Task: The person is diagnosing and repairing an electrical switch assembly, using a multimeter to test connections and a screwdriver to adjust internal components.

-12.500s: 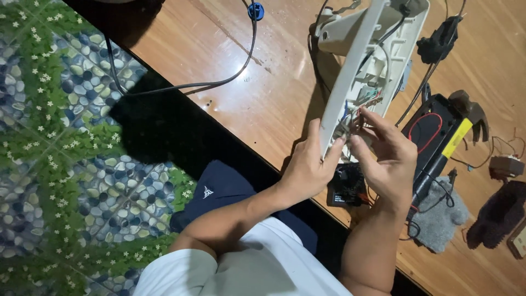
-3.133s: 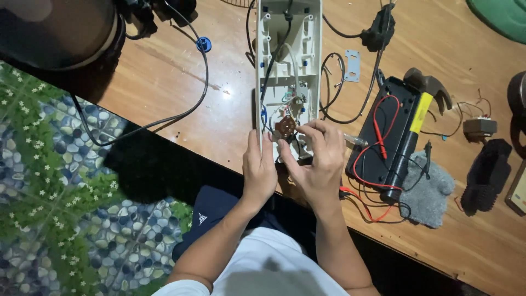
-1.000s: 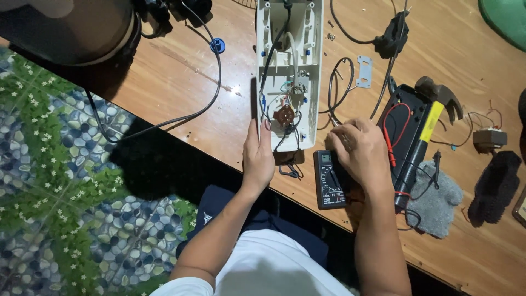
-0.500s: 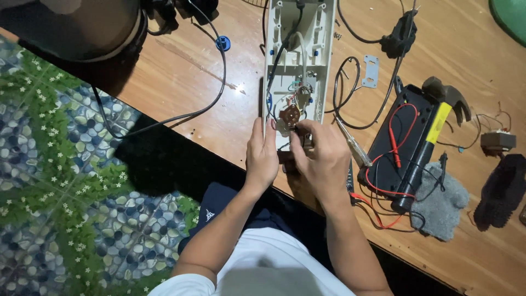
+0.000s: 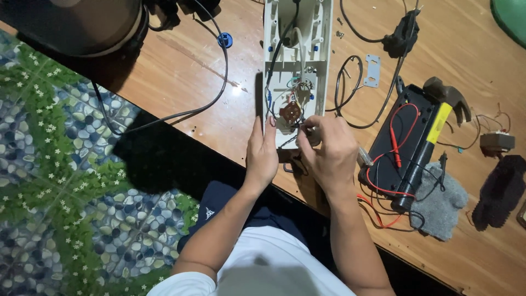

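Bracing the white casing [image 5: 296,60], left hand [image 5: 262,153] lies flat; right hand [image 5: 327,156] pinches its wiring [image 5: 300,127]

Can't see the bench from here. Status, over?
Left hand flat against white casing edge. Right hand fingers pinched at wiring by brown board. Hammer lies apart, nothing in the way.
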